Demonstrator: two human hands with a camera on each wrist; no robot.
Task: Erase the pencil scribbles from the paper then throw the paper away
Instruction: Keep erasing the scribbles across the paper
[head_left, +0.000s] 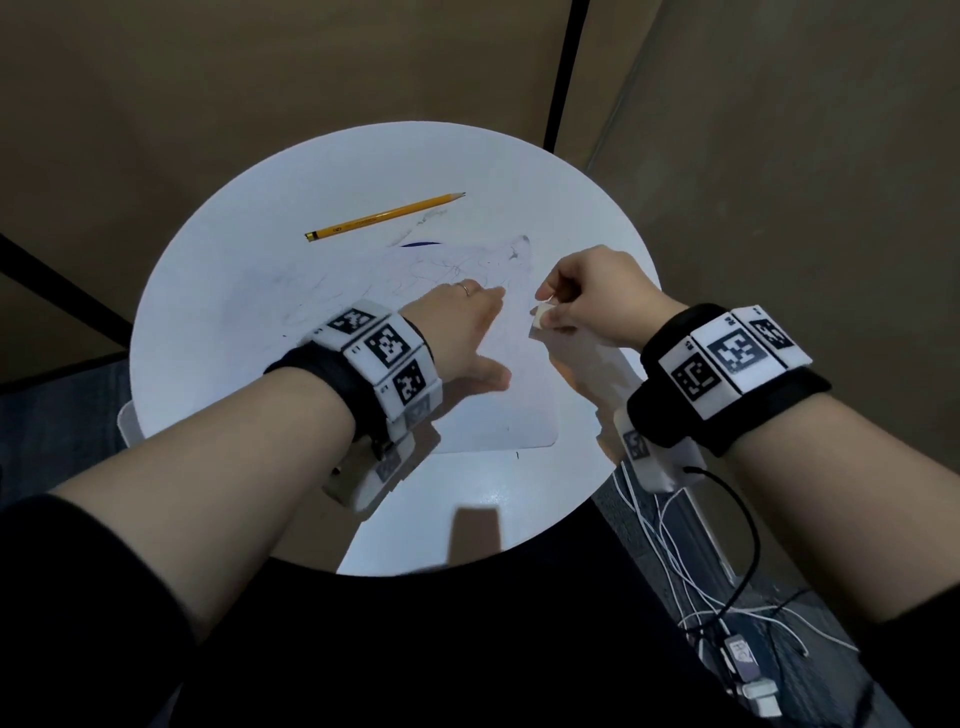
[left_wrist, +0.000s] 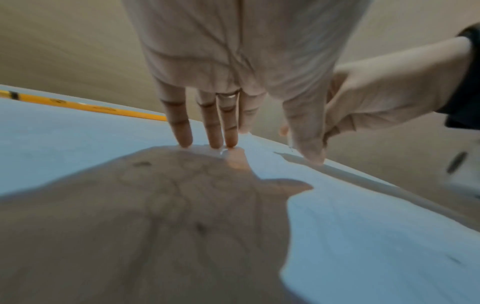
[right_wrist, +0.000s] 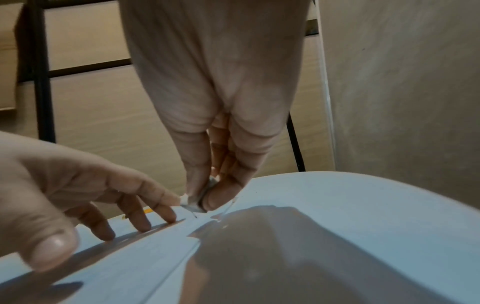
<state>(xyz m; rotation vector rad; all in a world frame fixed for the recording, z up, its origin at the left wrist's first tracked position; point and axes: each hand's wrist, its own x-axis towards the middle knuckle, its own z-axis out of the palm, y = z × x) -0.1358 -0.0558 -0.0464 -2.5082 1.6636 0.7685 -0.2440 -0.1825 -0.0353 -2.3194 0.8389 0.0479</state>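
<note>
Pencil (head_left: 384, 216) alone across table's (head_left: 218, 291) far side.

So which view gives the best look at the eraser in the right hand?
The right wrist view: the eraser fills the frame's middle, pinched between the right hand's thumb and fingers over the paper. The head view shows only a small white corner. In the left wrist view the left hand hides it.

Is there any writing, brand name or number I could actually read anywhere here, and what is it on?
No text reads clearly.
Pencil: a dark print along its yellow side, too small and blurred to read.
Wrist bands: black-and-white square code patterns with tiny corner marks, not legible as words.
Paper: only faint pencil scribbles, no words.
Eraser pinched by the right hand: no print visible.
Small device on the floor cables: a label too blurred to read.
</note>
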